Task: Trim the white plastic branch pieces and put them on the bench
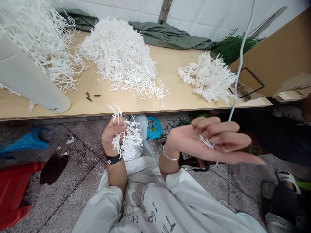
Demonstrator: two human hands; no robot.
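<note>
My left hand is closed around a bunch of thin white branched plastic sprigs, which fan out on its right side over my lap. My right hand is turned palm up, its fingers curled loosely over a few short white sprigs in the palm. On the table edge beyond my hands lies a large heap of short white sprigs. A smaller white pile spreads to its right, and a tall tangle of longer white sprigs stands at the left.
A white cylinder leans into view at the left, near several dark seeds on the cardboard-coloured table. A white cable hangs at the right before a cardboard box. Blue stools and a red stool stand below.
</note>
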